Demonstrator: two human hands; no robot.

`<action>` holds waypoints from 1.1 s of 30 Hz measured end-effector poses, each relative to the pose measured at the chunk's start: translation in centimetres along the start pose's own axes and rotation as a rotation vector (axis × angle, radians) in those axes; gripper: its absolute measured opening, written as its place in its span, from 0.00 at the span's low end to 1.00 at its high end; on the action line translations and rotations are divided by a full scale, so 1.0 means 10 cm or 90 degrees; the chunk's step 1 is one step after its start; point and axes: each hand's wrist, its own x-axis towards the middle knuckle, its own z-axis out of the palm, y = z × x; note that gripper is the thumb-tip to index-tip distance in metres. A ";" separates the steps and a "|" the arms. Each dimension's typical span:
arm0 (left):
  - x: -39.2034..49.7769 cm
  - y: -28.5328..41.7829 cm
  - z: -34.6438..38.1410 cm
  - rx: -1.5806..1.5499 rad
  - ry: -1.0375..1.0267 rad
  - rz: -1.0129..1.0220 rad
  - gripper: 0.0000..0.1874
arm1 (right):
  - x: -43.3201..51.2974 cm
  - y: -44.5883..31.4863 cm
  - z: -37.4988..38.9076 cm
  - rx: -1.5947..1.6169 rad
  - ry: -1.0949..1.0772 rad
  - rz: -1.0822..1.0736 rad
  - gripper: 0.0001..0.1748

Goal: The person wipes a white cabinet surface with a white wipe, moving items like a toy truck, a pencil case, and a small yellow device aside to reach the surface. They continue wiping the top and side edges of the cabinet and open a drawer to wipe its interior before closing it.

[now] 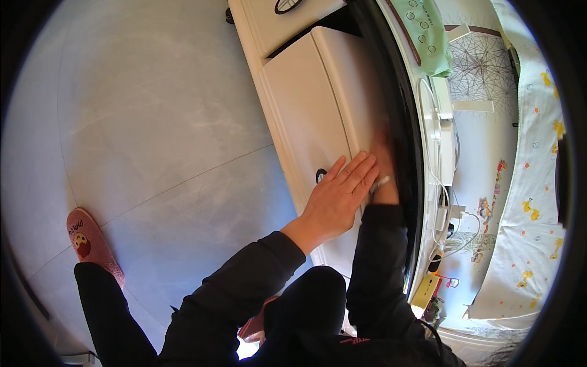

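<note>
My left hand lies flat over the front of a cream drawer, its fingers reaching the rounded top edge. It holds nothing. Close beside it, my right hand reaches in behind the drawer front, next to the glossy black edge of the cabinet top. Motion blur and shadow hide its fingers, and I cannot see whether it holds anything. A pale band circles the right wrist. Near my left fingers, a dark oval handle is partly covered. The drawer appears pulled out, with a dark gap at its far side.
Another cream drawer adjoins at the top. On the cabinet top are a green wipes pack, white cables and a yellow box. A patterned cloth hangs at right. My pink slipper stands on grey floor tiles.
</note>
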 end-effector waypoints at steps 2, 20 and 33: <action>0.01 -0.07 0.04 -0.040 0.064 -0.015 0.36 | 0.32 -0.36 -0.11 0.109 -0.003 -0.004 0.30; -0.13 -0.16 0.42 -0.249 0.124 -0.139 0.35 | 0.89 -1.30 -0.25 0.369 0.223 -0.425 0.27; -0.11 -0.16 0.35 -0.192 0.102 -0.125 0.32 | 0.85 -1.40 -0.34 0.319 0.202 -0.419 0.25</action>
